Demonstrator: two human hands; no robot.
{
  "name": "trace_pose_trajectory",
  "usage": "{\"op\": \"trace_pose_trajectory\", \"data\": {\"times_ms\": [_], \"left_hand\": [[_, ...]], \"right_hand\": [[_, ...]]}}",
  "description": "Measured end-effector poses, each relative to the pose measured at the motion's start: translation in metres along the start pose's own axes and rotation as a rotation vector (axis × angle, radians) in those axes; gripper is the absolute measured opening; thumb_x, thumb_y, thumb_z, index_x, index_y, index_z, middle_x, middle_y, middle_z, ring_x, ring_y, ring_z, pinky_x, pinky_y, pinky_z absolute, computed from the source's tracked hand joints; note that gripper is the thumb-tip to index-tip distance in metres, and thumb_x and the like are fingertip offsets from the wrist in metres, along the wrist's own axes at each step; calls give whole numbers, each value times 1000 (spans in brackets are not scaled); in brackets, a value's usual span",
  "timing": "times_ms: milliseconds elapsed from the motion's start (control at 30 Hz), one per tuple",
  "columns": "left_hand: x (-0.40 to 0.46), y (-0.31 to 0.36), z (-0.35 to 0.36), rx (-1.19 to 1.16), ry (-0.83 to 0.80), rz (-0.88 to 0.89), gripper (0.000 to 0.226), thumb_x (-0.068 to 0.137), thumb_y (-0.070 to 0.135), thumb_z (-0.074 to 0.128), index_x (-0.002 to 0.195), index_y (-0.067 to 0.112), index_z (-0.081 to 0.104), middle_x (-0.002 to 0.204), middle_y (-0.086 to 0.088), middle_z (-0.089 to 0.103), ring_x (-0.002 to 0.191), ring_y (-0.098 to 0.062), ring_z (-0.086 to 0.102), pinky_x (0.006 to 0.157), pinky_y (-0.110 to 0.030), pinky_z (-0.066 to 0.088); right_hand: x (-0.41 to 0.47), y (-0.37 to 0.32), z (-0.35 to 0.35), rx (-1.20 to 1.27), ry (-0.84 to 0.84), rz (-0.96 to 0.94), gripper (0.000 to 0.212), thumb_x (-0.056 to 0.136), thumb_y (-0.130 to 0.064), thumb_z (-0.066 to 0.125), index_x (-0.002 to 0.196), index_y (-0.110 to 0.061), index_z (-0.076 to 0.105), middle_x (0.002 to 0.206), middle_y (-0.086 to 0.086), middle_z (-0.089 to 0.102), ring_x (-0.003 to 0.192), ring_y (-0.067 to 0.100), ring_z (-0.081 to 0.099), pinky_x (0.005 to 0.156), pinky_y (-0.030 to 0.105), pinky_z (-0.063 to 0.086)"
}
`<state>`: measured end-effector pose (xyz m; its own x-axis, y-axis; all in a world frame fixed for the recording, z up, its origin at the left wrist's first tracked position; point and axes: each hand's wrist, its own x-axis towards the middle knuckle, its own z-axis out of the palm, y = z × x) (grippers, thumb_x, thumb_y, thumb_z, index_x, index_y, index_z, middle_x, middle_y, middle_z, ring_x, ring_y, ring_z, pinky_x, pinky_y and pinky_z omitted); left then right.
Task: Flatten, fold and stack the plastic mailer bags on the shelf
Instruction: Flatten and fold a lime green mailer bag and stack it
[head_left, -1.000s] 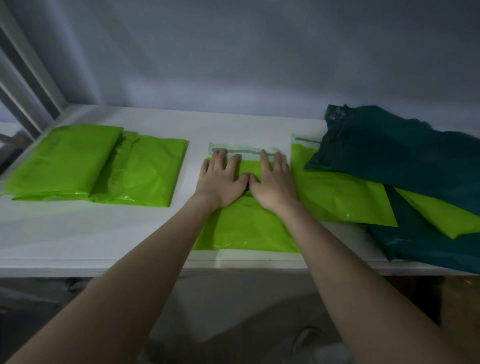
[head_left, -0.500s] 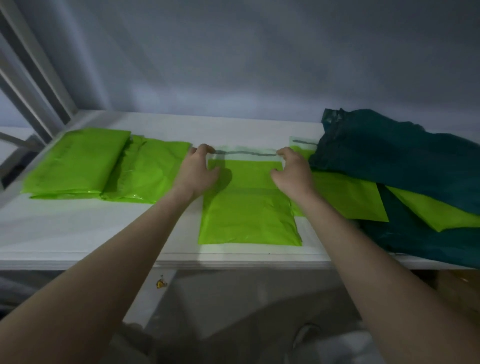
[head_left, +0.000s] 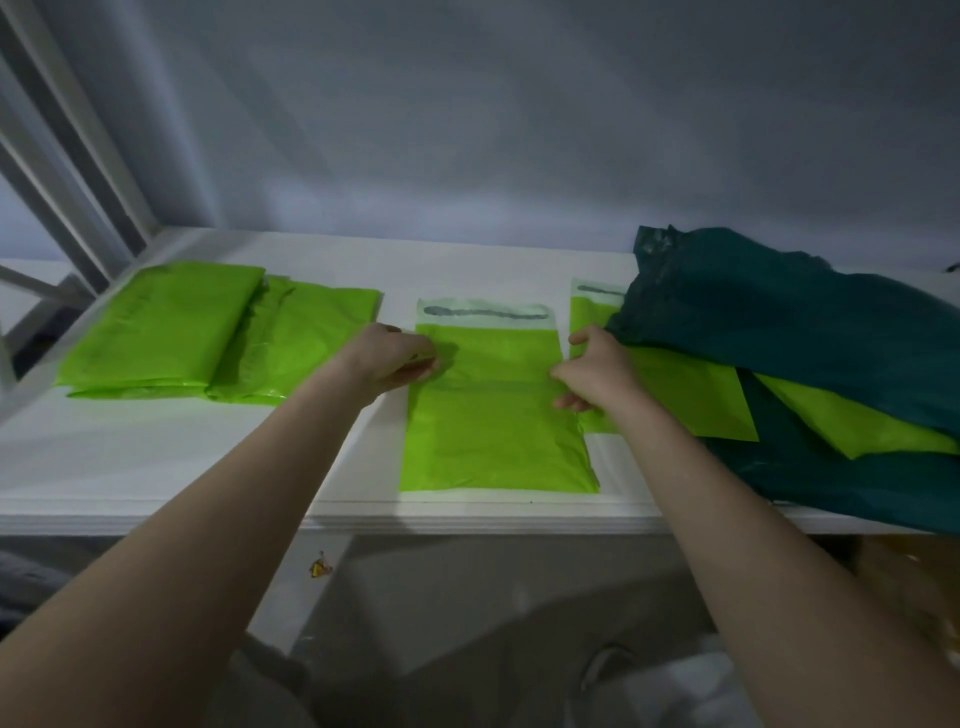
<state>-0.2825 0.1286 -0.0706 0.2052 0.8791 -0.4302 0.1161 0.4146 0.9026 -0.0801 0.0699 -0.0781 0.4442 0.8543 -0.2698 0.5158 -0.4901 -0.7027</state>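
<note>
A lime green mailer bag (head_left: 493, 436) lies flat on the white shelf (head_left: 156, 457), its pale adhesive flap pointing to the wall. My left hand (head_left: 392, 358) pinches the bag's left edge about a third of the way down from the flap. My right hand (head_left: 597, 374) pinches the right edge at the same height. Two folded green bags (head_left: 218, 338) lie side by side at the left, overlapping slightly. At the right, a loose heap of dark teal bags (head_left: 789, 322) and green bags (head_left: 691, 395) lies partly over one another.
The shelf's front edge (head_left: 467, 512) runs just below the flat bag. A grey wall closes the back. White shelf posts (head_left: 67, 171) rise at the far left. Bare shelf shows between the folded bags and the flat one. Blurred items sit below the shelf.
My hands went from pressing flat side by side on the bag's middle to its top corners, then slid down its two side edges and took hold there.
</note>
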Motion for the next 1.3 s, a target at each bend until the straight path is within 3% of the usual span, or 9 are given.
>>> {"op": "trace_pose_trajectory", "data": {"times_ms": [133, 267, 400, 600, 733, 933, 1133, 1200, 1300], "left_hand": [[-1, 1, 6, -154, 8, -48, 18, 86, -12, 53, 70, -3, 51, 52, -11, 58, 37, -6, 58, 44, -13, 50], [1, 0, 10, -80, 11, 34, 21, 88, -7, 52, 68, 0, 53, 39, -1, 57, 36, -4, 56, 46, -13, 51], [0, 1, 12, -95, 24, 55, 13, 91, 8, 55, 78, 12, 54, 69, -2, 57, 56, -11, 61, 60, -20, 53], [-2, 5, 8, -166, -3, 64, 11, 92, 16, 47, 82, 18, 51, 88, 3, 52, 73, -17, 64, 79, -28, 48], [0, 7, 5, -315, -13, 81, 21, 90, 17, 32, 73, 17, 43, 78, 1, 53, 76, -22, 63, 69, -26, 43], [2, 10, 5, -345, -41, 95, 32, 97, 35, 30, 84, 25, 57, 89, 2, 60, 82, -16, 57, 68, -22, 47], [4, 1, -1, 257, -71, 305, 17, 84, 8, 61, 71, 16, 55, 70, 5, 54, 69, -6, 51, 64, -16, 39], [2, -1, 0, 294, -72, 315, 19, 78, 5, 69, 80, 15, 53, 76, 2, 52, 74, -10, 49, 64, -16, 40], [1, -5, 1, 399, 17, 372, 34, 77, 4, 71, 100, 13, 49, 92, 5, 52, 87, -10, 50, 64, -9, 40]], "right_hand": [[2, -2, 4, 46, -22, 43, 54, 85, 4, 48, 135, -7, 32, 88, 9, 53, 49, 18, 59, 33, 19, 41], [5, -4, 7, 79, -37, 70, 55, 85, 5, 48, 137, -3, 30, 75, 8, 50, 53, 20, 58, 55, 36, 56], [4, -5, 5, 110, -9, 49, 55, 86, -3, 51, 137, -6, 30, 100, 15, 56, 54, 19, 57, 55, 37, 56], [-3, -15, -2, 484, -73, 164, 43, 102, -34, 21, 139, -12, 25, 74, 13, 59, 45, 24, 57, 36, 24, 47], [-7, -20, -7, 679, -128, 170, 55, 100, -48, 17, 137, -11, 35, 75, 11, 63, 41, 20, 60, 47, 25, 49], [-8, -20, -12, 840, -175, 234, 56, 100, -50, 18, 135, -9, 32, 103, 20, 64, 66, 30, 60, 63, 37, 49], [-10, -16, -13, 679, -268, 199, 23, 89, -23, 59, 107, -11, 50, 86, 9, 57, 74, 28, 65, 64, 40, 55], [-12, -13, -12, 617, -273, 160, 15, 84, -10, 65, 95, -11, 55, 85, 6, 56, 74, 23, 62, 60, 38, 58], [-12, -11, -10, 549, -219, 122, 31, 80, 0, 67, 105, -12, 54, 90, 5, 57, 72, 16, 59, 47, 24, 55]]}}
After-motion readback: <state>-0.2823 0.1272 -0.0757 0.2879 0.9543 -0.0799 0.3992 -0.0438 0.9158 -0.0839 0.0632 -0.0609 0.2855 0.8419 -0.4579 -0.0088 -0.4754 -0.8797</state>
